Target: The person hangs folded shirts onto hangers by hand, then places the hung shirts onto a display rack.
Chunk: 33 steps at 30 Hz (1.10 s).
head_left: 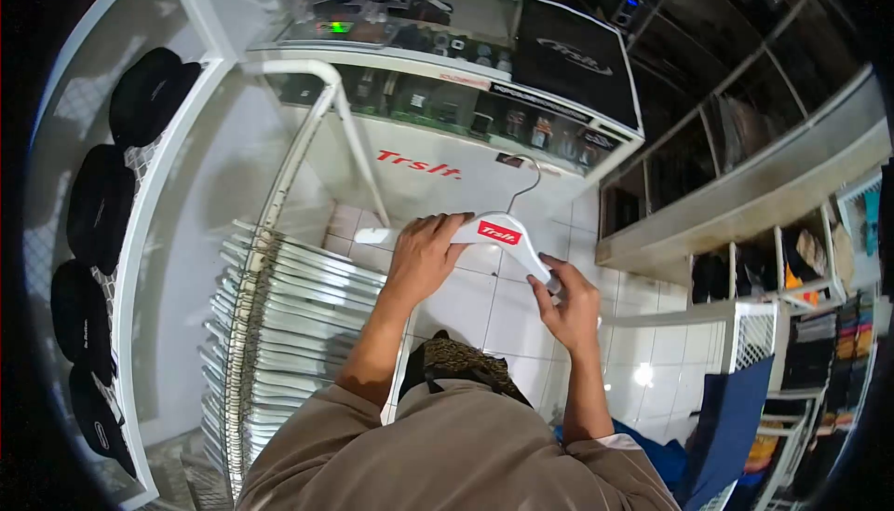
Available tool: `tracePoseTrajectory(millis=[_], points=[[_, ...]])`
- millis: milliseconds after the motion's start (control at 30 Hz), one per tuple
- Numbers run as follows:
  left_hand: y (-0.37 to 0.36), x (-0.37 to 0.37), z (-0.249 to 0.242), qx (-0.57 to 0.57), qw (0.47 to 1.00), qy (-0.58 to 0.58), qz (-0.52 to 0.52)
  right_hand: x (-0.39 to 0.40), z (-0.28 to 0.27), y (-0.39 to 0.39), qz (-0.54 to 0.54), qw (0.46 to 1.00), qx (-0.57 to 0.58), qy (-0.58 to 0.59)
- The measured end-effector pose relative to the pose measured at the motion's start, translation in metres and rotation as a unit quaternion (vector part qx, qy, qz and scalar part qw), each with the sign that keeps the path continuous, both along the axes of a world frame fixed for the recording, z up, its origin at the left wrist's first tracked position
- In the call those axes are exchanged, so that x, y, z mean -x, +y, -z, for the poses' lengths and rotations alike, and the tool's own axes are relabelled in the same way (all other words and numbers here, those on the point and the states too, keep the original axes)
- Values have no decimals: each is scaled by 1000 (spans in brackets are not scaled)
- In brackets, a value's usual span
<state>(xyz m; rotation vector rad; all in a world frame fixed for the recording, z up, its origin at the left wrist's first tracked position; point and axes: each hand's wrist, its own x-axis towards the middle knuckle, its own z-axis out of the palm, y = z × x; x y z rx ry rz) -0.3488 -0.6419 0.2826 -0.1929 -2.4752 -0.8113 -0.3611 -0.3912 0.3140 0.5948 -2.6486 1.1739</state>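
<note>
In front of my chest I hold up a white clothes hanger with a red label on its middle and a metal hook pointing up. My left hand is closed round its left arm, whose tip sticks out beyond the fingers. Near the other end, my right hand grips the right arm between thumb and fingers. To the left, below my left forearm, many similar white hangers hang close together along a metal rail.
A glass display counter with small goods stands ahead. Black caps sit on a white-framed rack at the left. Shelves line the right, above folded clothes. A dark blue cloth hangs lower right, over the tiled floor.
</note>
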Motion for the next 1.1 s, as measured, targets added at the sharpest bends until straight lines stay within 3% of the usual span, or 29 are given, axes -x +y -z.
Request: tracePoseTrajectory(millis=[33, 267, 400, 533, 667, 733, 833, 1100], points=[[13, -3, 1, -16, 999, -24, 25, -4, 4, 12, 4, 997, -7, 82], [127, -22, -5, -27, 987, -35, 155, -75, 2, 90, 178, 975, -70, 110], [196, -50, -13, -20, 963, -111, 244, -128, -2, 155, 242, 957, -74, 143], [271, -92, -30, -83, 934, -130, 323, -205, -2, 223, 330, 927, -98, 149], [335, -132, -14, -81, 907, -144, 388, -289, 10, 284, 443, 875, -107, 165], [360, -143, 2, -32, 906, -52, 419, -327, 16, 309, 495, 848, -96, 167], [395, -155, 11, -24, 886, -61, 459, -378, 14, 336, 580, 791, -99, 165], [479, -137, 21, 51, 854, -50, 516, -446, 19, 368, 692, 694, -91, 176]])
